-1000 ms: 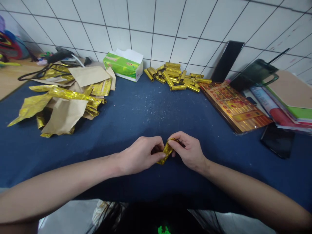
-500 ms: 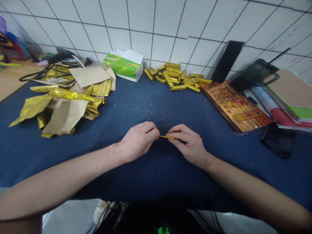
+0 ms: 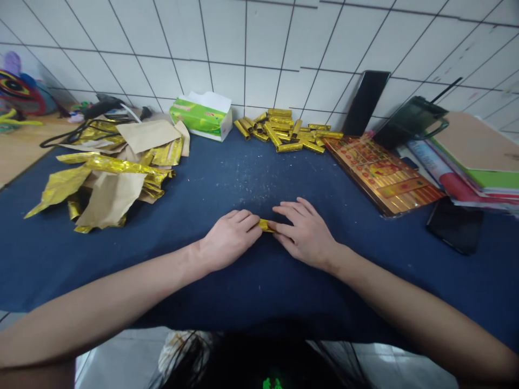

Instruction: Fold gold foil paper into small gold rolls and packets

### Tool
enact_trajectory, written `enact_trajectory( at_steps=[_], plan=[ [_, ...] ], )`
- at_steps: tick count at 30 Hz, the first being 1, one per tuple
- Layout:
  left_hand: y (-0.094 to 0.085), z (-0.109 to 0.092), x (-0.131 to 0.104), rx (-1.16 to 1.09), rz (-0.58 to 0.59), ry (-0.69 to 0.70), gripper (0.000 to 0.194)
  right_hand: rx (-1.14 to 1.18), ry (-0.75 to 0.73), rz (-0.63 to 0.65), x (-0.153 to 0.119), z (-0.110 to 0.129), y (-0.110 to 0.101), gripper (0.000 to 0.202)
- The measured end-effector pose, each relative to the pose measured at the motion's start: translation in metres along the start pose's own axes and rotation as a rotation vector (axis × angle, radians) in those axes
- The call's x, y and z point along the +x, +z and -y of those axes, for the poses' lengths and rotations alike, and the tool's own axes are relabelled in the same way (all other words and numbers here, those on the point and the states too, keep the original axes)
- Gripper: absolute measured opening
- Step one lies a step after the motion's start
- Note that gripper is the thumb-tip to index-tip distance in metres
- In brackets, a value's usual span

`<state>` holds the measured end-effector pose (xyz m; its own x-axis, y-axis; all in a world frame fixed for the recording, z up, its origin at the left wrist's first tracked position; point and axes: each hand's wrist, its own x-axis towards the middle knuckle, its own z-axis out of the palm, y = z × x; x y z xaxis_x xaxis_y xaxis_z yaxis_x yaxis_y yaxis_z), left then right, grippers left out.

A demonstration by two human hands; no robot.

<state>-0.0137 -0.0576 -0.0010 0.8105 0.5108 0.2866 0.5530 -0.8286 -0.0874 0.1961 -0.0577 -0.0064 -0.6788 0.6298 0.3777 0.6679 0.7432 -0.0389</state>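
Between my two hands, low over the dark blue cloth, is a small gold foil piece [image 3: 265, 226]. My left hand [image 3: 233, 237] is closed on its left end, fingers bent together. The thumb and index finger of my right hand [image 3: 306, 232] pinch its right end, while the other fingers stretch out beyond it. Several gold tubes [image 3: 279, 129] lie in a loose pile by the wall. Crumpled gold foil and brown paper [image 3: 113, 194] are heaped at the left.
A green tissue pack [image 3: 203, 115] stands near the wall. On the right are a flat gold-and-red pack [image 3: 389, 178], an upright black phone [image 3: 367, 100], a dark mug [image 3: 417, 121], stacked books [image 3: 482, 151] and a dark flat device [image 3: 456, 224]. Tiny flecks dot the cloth.
The foil piece, seen as a thin edge before, now shows a broader gold face. My right hand's outer fingers have spread and lifted away. The view has shifted slightly.
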Motion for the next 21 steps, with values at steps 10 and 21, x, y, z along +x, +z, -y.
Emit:
enact_trajectory(
  at_steps=[10, 21],
  plan=[
    [-0.005, -0.001, 0.001, -0.04, 0.118, 0.002, 0.014, -0.104, -0.087, -0.034, -0.002, 0.012, -0.001, 0.024],
    [-0.008, -0.001, 0.001, -0.021, 0.172, -0.009, 0.015, -0.002, -0.088, -0.002, 0.0, 0.007, 0.003, 0.022]
  ],
)
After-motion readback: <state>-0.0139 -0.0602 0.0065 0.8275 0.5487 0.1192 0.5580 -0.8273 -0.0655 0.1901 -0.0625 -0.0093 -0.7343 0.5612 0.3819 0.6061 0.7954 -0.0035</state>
